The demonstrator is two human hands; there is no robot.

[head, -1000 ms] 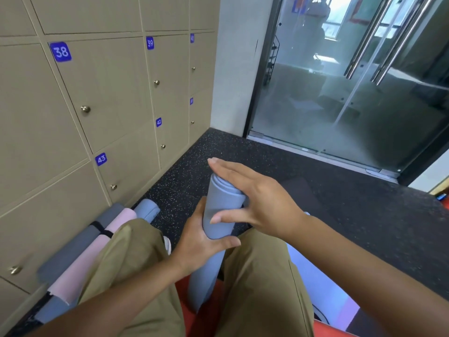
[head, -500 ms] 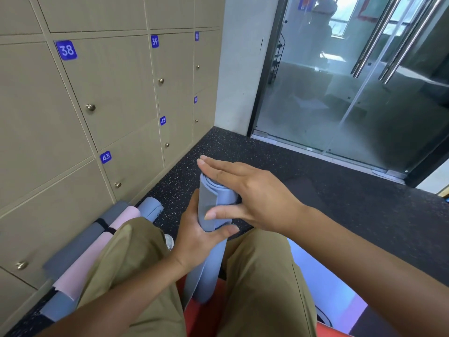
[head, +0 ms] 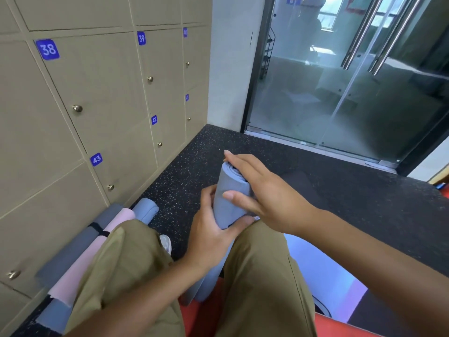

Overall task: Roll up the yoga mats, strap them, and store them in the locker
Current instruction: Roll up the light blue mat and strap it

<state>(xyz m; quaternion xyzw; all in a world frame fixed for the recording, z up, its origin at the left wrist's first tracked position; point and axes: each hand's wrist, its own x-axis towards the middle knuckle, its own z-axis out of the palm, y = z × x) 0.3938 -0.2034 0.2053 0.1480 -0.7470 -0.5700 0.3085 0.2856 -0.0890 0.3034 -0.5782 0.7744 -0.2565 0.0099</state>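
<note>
A rolled blue-grey yoga mat point(head: 226, 205) stands upright between my knees, its lower end on a red mat point(head: 206, 312). My left hand point(head: 209, 237) grips the roll around its middle. My right hand point(head: 257, 190) lies over the top end, fingers stretched across the spiral and thumb pressed on the front. By the lockers point(head: 97, 93) lie three rolled mats: a grey one point(head: 73, 249) and a pink one point(head: 97, 246), each with a black strap, and a blue one point(head: 145, 210).
The locker doors are all closed, numbered 38 to 43, with round brass knobs point(head: 77, 108). Glass doors point(head: 352, 81) with steel handles stand ahead on the right. A flat light-blue mat point(head: 323, 276) lies on the dark speckled floor point(head: 340, 203) at my right.
The upright roll has loosened slightly and tilted left; its top spiral now shows under my right fingers. Both hands have stayed on it.
</note>
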